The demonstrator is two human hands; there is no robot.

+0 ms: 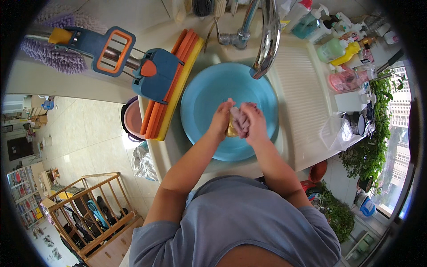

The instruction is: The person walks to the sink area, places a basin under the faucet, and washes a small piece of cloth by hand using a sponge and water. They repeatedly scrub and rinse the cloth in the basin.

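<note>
Both hands are over a round blue plastic basin (203, 90) standing in the sink. My left hand (220, 118) holds a yellow block (231, 129) that looks like a bar of soap. My fingers hide part of it. In my right hand (256, 121) is a bunched mauve cloth (239, 120), pressed against the yellow block. Above the basin's far right rim hangs the curved chrome faucet (267, 40).
A sponge mop head (163, 90), orange and yellow, leans across the sink's left edge. To the right lies a ribbed drainboard (300, 90), with several bottles (332, 50) and a clear plastic container (337, 133) along its far side. A pink bucket (135, 116) stands on the floor at left.
</note>
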